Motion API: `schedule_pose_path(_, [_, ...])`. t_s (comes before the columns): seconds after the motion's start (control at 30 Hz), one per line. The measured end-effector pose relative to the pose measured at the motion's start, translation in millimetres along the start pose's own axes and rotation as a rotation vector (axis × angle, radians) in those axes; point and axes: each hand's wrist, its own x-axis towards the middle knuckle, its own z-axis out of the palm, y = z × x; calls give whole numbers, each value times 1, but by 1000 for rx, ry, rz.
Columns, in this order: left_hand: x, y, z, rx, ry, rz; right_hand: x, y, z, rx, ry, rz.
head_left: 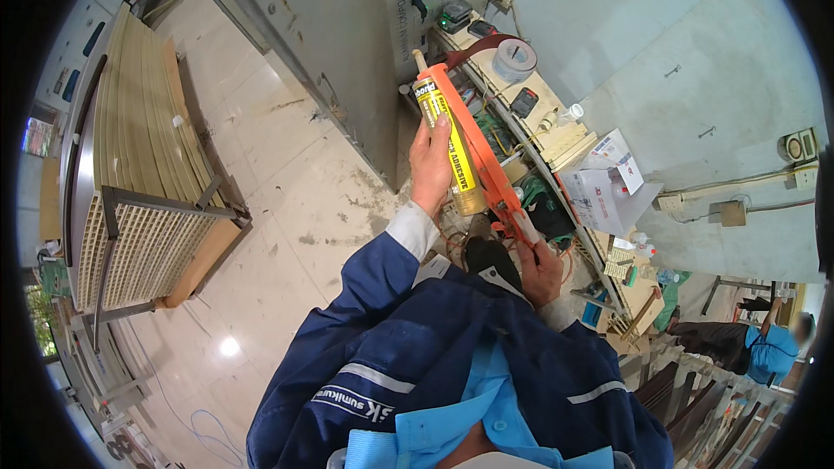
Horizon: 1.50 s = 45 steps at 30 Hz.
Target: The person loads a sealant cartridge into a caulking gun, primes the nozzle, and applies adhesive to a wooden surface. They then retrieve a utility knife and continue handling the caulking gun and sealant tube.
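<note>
My left hand point(430, 165) is wrapped around a yellow adhesive cartridge point(465, 175) with a pale nozzle at its far end. Alongside it runs an orange caulking gun point(488, 161), whose rear end my right hand point(540, 273) grips. The cartridge's nozzle end lies at the gun's front. Its near end angles out to the left of the gun's frame, leaving a gap between them. My right fingers are partly hidden behind the gun's handle.
A workbench point(560, 143) on the right carries a tape roll point(515, 61), battery packs and a white carton point(608, 195). Stacked hollow panels point(143, 122) stand on the left. A large grey panel point(339, 43) rises ahead. Another person point(769, 352) is at the far right.
</note>
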Motion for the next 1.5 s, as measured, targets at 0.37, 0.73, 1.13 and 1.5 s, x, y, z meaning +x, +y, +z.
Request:
schedule_pose_path(0.37, [12,-16,-40,-590,-18,-306,3,-47,-11,85,-222,95])
schedule_pose_path(0.73, [-19,-40,-43,-716,-34,-282,5,-84,-29,-358,-296,160])
schedule_pose_path(1.13, [-128,-55,-11,-697,-121,-347,-72,-106,-78,-574,1,-49])
schedule_pose_path(1.5, [-280,-15,-15,-606,-307,-179,-234,-83,-112,-182,11,-103])
